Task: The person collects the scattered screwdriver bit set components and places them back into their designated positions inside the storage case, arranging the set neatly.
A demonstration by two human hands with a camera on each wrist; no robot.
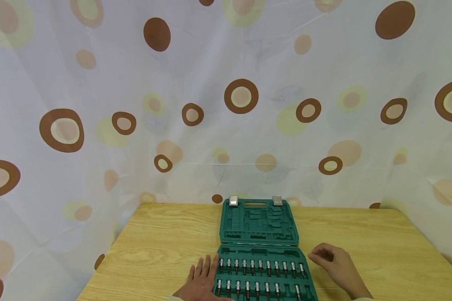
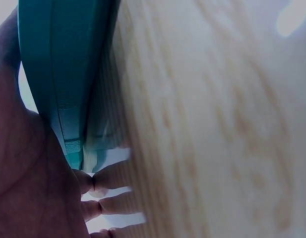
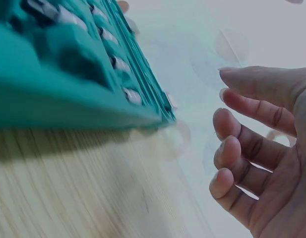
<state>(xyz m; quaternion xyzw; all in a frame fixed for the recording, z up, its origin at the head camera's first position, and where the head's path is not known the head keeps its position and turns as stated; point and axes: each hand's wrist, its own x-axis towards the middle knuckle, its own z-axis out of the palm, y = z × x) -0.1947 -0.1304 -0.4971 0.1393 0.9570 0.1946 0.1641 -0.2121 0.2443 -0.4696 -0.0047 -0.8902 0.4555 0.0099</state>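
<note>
While the left hand [image 1: 200, 285] lies flat with straight, spread fingers, touching the left edge of the hinged green plastic tool case [image 1: 258, 250], the right hand [image 1: 337, 266] hovers just off the case's right side. Right hand: fingers loosely bent, thumb near index, grasping nothing. Left hand: also not clenched, just resting against the case.

Case sits open on the yellow wood-grain table [image 1: 165, 238], near edge cut off by the frame. Two rows of silver metal bit sockets with dark tips [image 1: 244, 265] in the base; rightmost one in the far row leans. Lid [image 1: 259, 221] is folded back, moulded recesses showing, two square silver metal latches [image 1: 233, 200] on its far edge, handle slot between them.

Behind: white curtain with brown, peach and yellow-green circles [image 1: 207, 71].
</note>
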